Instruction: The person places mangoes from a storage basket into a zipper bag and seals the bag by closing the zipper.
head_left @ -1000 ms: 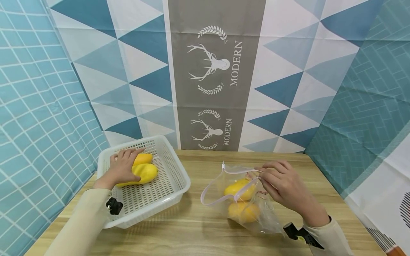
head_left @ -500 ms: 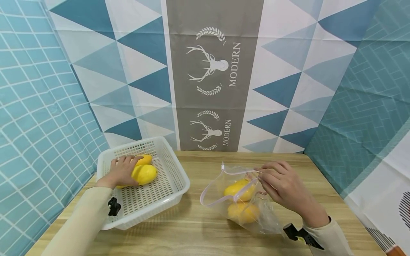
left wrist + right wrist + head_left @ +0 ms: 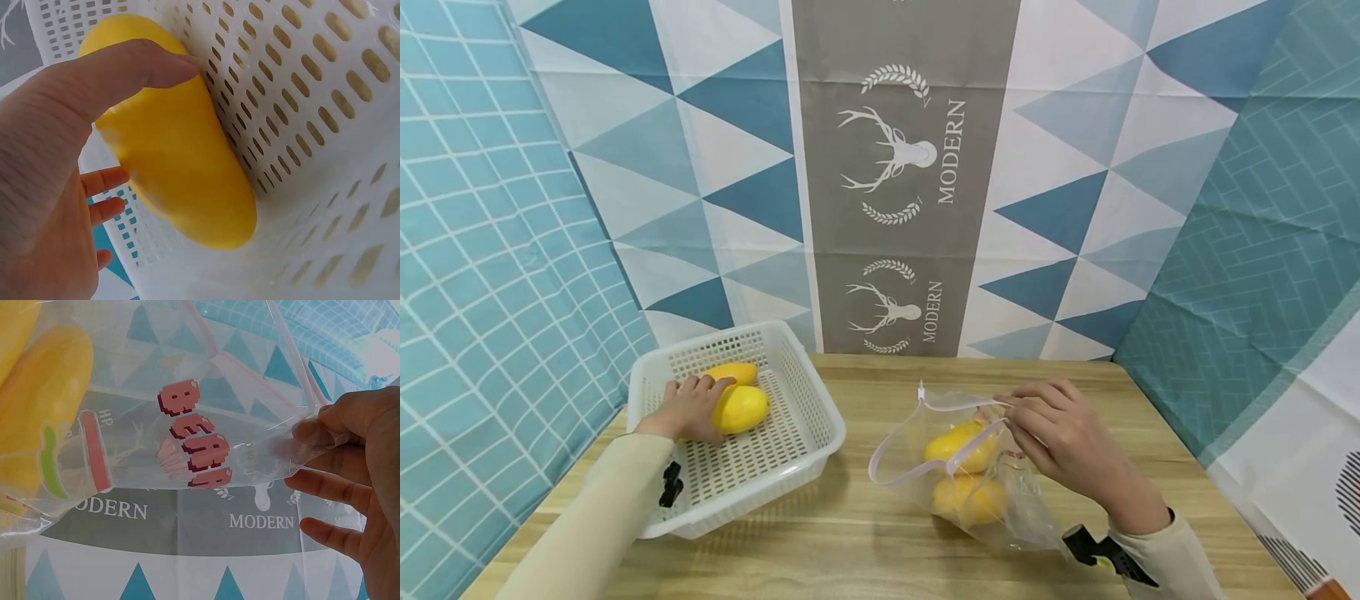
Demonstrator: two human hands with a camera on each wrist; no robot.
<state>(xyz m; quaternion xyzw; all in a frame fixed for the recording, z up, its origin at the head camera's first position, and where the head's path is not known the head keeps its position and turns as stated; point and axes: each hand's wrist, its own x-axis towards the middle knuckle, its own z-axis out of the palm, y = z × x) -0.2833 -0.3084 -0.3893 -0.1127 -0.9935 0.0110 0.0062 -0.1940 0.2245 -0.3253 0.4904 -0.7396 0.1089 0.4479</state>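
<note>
Since a second ago the left hand has drawn back toward the near left of the basket, its thumb and fingers curled round the near mango, which has turned with it. That mango lies in the white basket at the left of the tabletop, just beside a second mango farther back. To the right, the right hand pinches the rim of a clear zip bag holding two more mangoes, its mouth held agape.
</note>
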